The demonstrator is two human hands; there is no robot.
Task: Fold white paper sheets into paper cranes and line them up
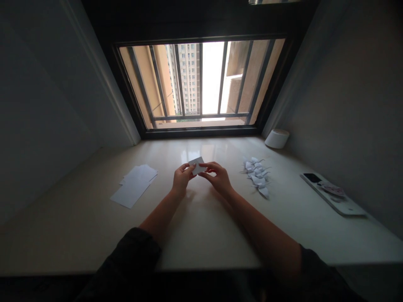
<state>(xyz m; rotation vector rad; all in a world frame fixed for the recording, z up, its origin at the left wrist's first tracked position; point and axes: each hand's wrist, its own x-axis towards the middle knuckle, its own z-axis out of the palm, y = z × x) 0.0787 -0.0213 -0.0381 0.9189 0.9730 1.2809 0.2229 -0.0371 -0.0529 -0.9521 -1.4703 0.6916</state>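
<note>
A small folded piece of white paper (197,161) is held up between my two hands above the pale sill. My left hand (182,177) grips its left side, with the thumb across the front. On the right edge, my right hand (218,175) pinches the paper between thumb and fingers. To the left lies a loose stack of white paper sheets (134,186). Several folded paper cranes (257,174) sit in a cluster to the right of my right hand.
A white rounded object (276,139) stands in the back right corner. Along the right wall lies a phone (333,195) with a round grip on its back. Behind the sill (201,243) is a dark-framed window (201,133) with bars.
</note>
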